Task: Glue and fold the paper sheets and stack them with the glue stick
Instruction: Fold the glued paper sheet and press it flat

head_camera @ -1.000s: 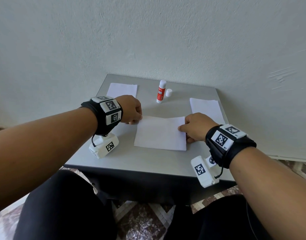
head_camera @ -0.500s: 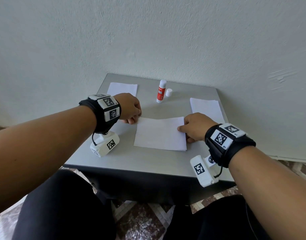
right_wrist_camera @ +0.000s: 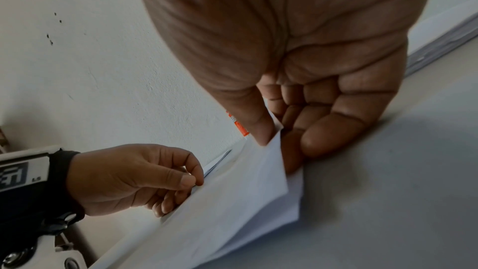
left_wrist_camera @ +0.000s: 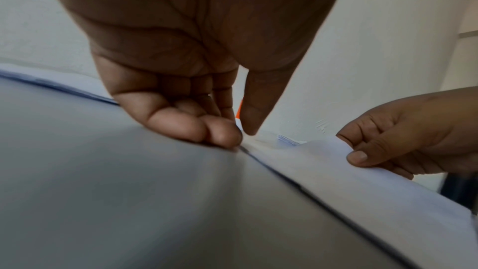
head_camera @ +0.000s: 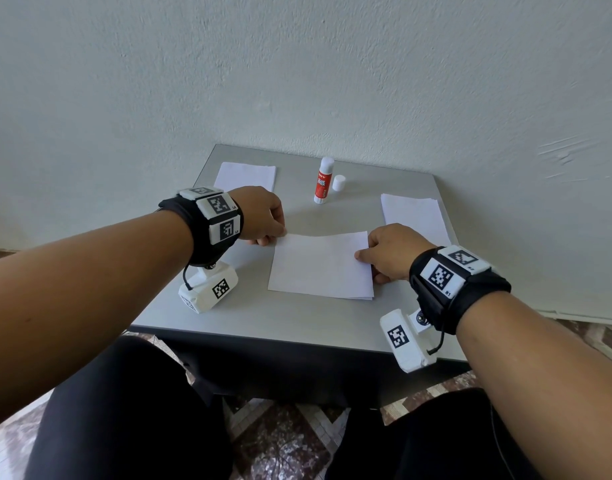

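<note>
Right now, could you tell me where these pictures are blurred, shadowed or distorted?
Head view: sharp, evenly lit, wide-angle bending; soft shadow behind the white folded paper sheet. Left wrist view: the grey metal tabletop is blurred and bulges. Right wrist view: the right hand is soft-focus and shades the tabletop.

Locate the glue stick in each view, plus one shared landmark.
Head: glue stick stands upright at the table's far middle, uncapped, cap beside it.
Left wrist: an orange sliver between thumb and fingers.
Right wrist: an orange-labelled strip just left of the thumb.
Shared landmark: the folded sheet both hands pinch.
</note>
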